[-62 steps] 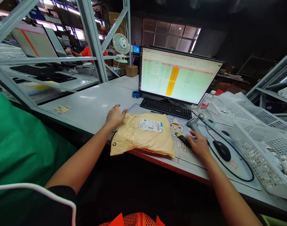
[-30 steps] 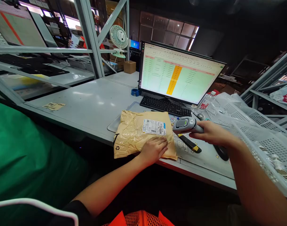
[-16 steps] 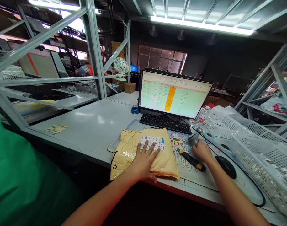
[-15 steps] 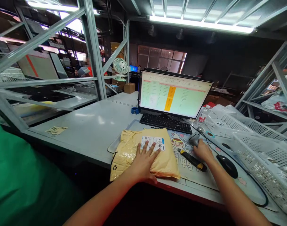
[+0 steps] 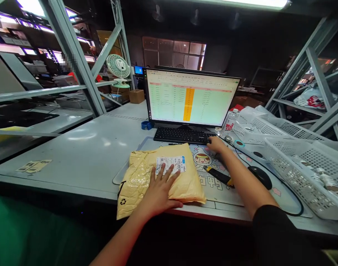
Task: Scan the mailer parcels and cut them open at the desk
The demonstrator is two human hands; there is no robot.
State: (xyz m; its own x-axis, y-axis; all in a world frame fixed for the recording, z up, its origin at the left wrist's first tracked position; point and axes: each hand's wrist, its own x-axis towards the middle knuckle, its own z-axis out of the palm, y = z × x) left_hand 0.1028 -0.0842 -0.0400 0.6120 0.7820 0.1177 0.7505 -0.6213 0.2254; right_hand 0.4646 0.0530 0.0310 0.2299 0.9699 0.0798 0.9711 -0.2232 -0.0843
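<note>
My left hand (image 5: 160,192) lies flat with spread fingers on a yellow padded mailer (image 5: 189,184). Its fingertips reach over the white shipping label (image 5: 170,164) on the mailer. My right hand (image 5: 216,145) is at the right end of the black keyboard (image 5: 182,136), its bent fingers at the keys and nothing visible in its grasp. Below that hand, a yellow and black utility knife (image 5: 217,175) rests on a cartoon desk mat (image 5: 210,183). My right forearm covers part of the mat and the knife's end.
A monitor (image 5: 169,99) showing a spreadsheet stands behind the keyboard. To the right are a black mouse (image 5: 259,177), a cable and white perforated baskets (image 5: 293,177). A blue tape roll (image 5: 146,125) sits left of the monitor. Paper labels (image 5: 34,166) lie on the left tabletop.
My right hand has left the grey handheld device on the mat and moved forward to the keyboard. My left hand stays on the mailer. The view has shifted to the right.
</note>
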